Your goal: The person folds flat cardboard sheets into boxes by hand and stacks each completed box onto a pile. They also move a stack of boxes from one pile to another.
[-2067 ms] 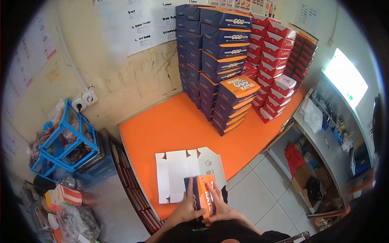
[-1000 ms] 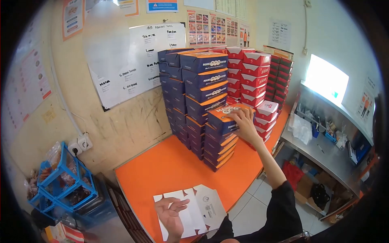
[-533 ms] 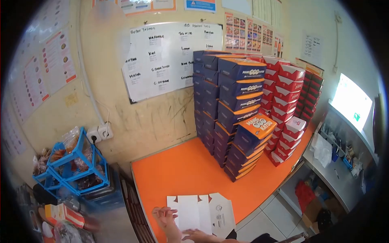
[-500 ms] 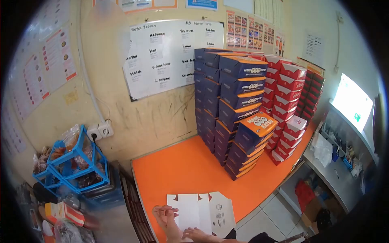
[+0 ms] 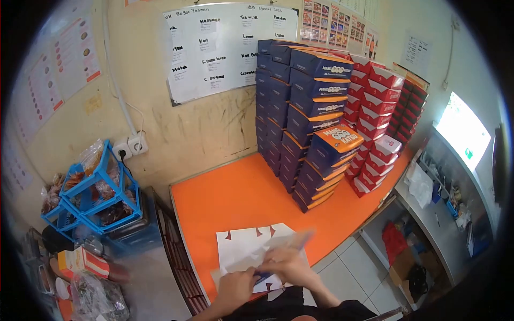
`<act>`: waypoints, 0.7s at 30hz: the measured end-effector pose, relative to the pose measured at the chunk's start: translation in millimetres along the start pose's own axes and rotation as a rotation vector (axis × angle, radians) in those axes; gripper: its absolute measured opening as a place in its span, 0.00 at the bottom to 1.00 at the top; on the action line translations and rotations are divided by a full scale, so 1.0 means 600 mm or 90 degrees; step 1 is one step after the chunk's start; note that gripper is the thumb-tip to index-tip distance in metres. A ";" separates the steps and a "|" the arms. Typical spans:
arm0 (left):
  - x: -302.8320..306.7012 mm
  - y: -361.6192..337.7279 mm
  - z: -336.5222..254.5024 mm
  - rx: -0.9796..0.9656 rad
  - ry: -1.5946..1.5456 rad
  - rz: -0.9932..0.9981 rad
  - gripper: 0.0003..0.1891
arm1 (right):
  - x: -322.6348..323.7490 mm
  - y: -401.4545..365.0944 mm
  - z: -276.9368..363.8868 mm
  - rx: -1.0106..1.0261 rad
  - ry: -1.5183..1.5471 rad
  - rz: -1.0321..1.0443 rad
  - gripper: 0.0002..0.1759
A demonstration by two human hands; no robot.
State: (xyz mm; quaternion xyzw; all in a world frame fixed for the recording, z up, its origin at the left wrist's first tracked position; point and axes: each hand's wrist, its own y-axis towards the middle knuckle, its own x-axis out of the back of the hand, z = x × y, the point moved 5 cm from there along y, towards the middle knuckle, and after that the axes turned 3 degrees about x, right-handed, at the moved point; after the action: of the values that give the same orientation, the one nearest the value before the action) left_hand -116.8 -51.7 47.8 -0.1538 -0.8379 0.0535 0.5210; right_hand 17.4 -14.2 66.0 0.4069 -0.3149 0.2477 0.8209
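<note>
A flat cardboard box blank (image 5: 233, 242), white on its upper face with small dark notches along its edges, lies on the orange table (image 5: 198, 208) in front of me. Above it, a raised cardboard panel (image 5: 289, 243) shows a pale face and a strip of blue at its edge; it is smeared by motion. My left hand (image 5: 238, 289) is closed on the near left end of this panel. My right hand (image 5: 289, 266) is closed at the panel's middle, fingers bent over its near edge and close to the left fingertips.
Tall stacks of folded blue-and-orange boxes (image 5: 321, 85) stand at the back of the table, with red-and-white boxes (image 5: 377, 101) beside them. A blue plastic rack (image 5: 101, 208) with bagged items is on the left. On the right runs a metal counter (image 5: 428, 224).
Both hands have moved forward over the blank and come together, and a cardboard panel is now raised between them. My left hand, earlier lifted with bent fingers, now grips it. The view has tilted down.
</note>
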 end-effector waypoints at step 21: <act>0.052 -0.042 -0.070 -0.235 -0.862 0.065 0.12 | 0.148 0.025 0.142 0.241 -0.099 -0.062 0.21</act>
State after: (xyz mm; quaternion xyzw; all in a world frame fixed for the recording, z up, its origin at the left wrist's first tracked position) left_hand -97.5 -68.7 99.9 -0.2117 -0.9652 0.0191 -0.1527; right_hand 40.9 -62.6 177.6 0.5863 -0.3052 0.2306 0.7141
